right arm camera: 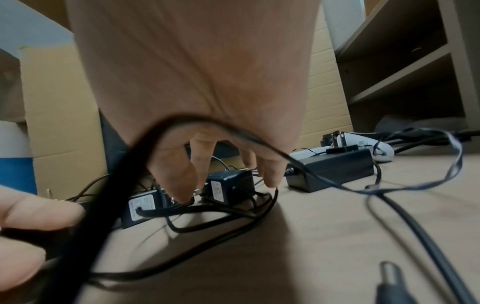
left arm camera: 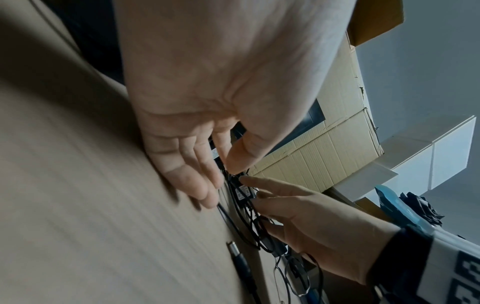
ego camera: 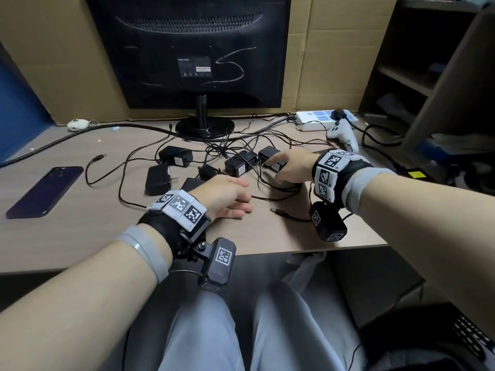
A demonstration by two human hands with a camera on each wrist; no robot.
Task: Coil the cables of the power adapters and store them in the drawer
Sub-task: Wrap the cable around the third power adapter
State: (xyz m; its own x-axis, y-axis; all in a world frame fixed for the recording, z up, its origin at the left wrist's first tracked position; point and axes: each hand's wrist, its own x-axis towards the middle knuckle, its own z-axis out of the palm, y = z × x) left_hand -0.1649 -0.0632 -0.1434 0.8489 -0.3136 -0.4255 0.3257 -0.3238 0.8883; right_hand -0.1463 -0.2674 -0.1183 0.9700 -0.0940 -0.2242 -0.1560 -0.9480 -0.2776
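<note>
1. The left hand (ego camera: 227,195) lies low over the desk (ego camera: 80,236) near the front edge. Its fingers are straight and a little apart, and it holds nothing
2. The right hand (ego camera: 290,168) reaches over the black cables (ego camera: 267,194) toward the far right power adapter (ego camera: 270,158). Its fingers point down and spread out. The fingertips (right arm camera: 271,179) come close to the wires, but I cannot tell if they pinch one
3. Several black power adapters sit in the middle of the desk, tangled in thin wires. One adapter (ego camera: 239,164) sits just left of the right hand. Another adapter (ego camera: 176,156) sits farther left, and one with metal prongs (ego camera: 159,179) lies near it
4. A loose cable plug (ego camera: 278,212) lies on the desk between the two hands, near the front
5. A dark phone (ego camera: 45,191) lies on the left of the desk
6. A black monitor (ego camera: 187,49) stands at the far side, with its back to us
7. A white power strip (ego camera: 321,119) and a white game controller (ego camera: 344,133) sit at the far right
</note>
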